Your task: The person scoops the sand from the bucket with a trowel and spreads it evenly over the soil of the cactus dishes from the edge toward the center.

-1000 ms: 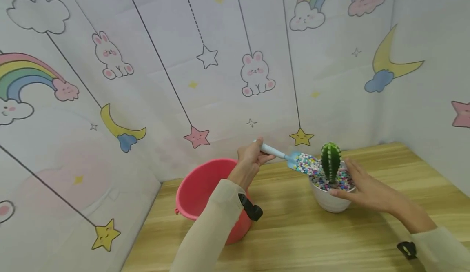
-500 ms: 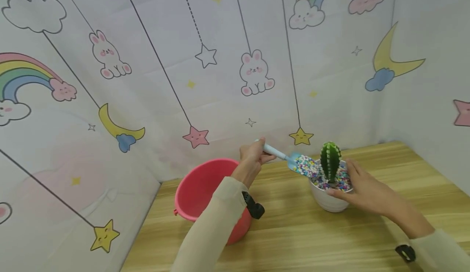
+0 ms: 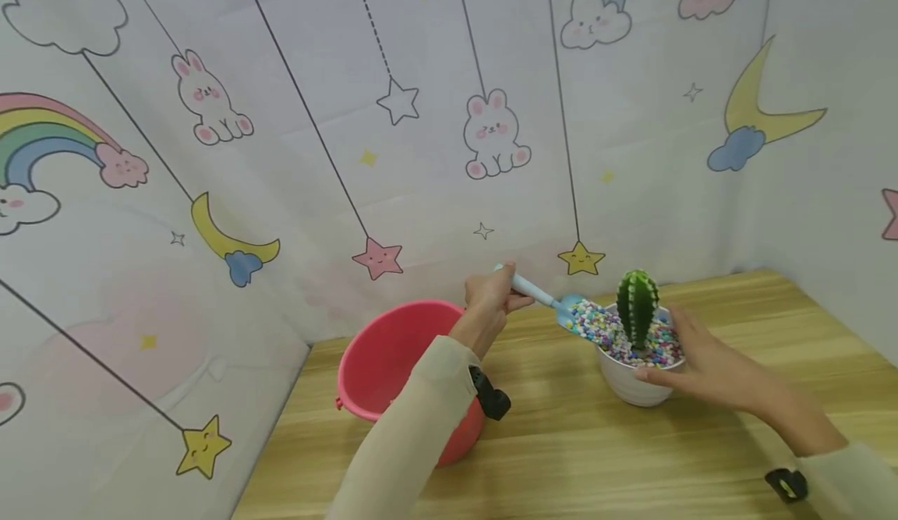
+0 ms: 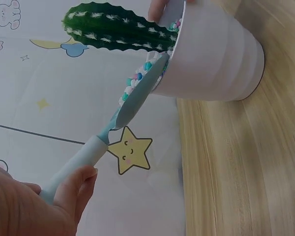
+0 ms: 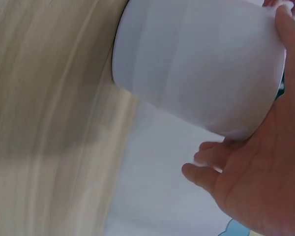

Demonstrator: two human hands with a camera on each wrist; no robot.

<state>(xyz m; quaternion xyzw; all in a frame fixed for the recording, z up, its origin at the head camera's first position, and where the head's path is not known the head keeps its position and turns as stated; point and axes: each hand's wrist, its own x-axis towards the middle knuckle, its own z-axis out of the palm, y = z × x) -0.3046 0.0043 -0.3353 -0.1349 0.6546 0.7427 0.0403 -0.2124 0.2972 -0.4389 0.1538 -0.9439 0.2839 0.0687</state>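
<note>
In the head view my left hand [image 3: 491,302] grips the pale blue handle of a small trowel [image 3: 533,289]. Its blue blade slopes down to the right and carries a heap of multicoloured beads [image 3: 588,322]. The left wrist view shows the blade tip [image 4: 160,64] right at the rim of a white ribbed flower pot [image 4: 216,54]. A green cactus [image 3: 637,309] stands upright in the pot among more beads. From the right, my right hand [image 3: 715,368] holds the pot by its rim, thumb on the near side, fingers round the far side, partly hidden.
A tilted red bucket [image 3: 358,380] stands to the left on the wood-grain table [image 3: 561,458], partly behind my left forearm. A white cloth backdrop [image 3: 316,76] with printed stars and rabbits rises behind the table and along its sides.
The trowel has shifted slightly right, a little closer to the cactus. My right hand keeps its hold on the pot. The whole head view has shifted slightly.
</note>
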